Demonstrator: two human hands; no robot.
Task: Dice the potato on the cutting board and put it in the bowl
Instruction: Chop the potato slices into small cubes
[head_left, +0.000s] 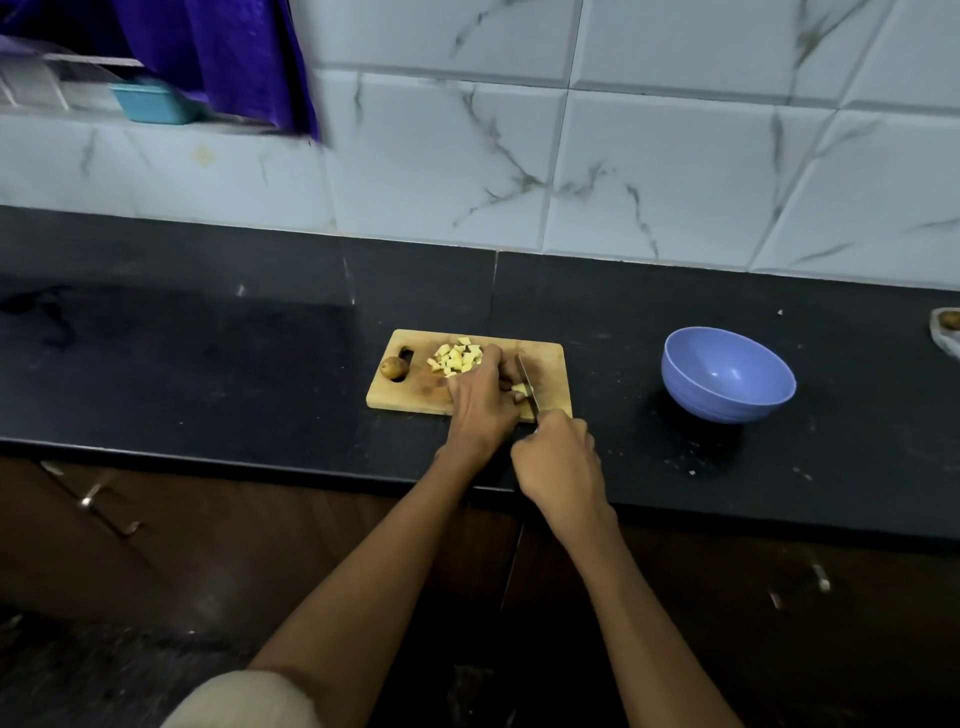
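Dim indoor light overall, cool bluish cast. Brightest area is the tiled wall (623, 156), evenly lit w/ no hard glare; black countertop (208, 364) soaks up light, only a faint sheen at its left. Bowl (727, 374) throws a soft dark shadow toward the near edge, so light seems to come from above and behind. Cabinet fronts (156, 545) below the counter are murky, detail lost. Wide-angle bend: counter edge and tile lines bow near the frame sides. Purple cloth (218, 52) top left is smeared w/ blur; the bottom-left corner is soft too. Centre around the cutting board (415, 400) is fairly sharp, slightly noisy.
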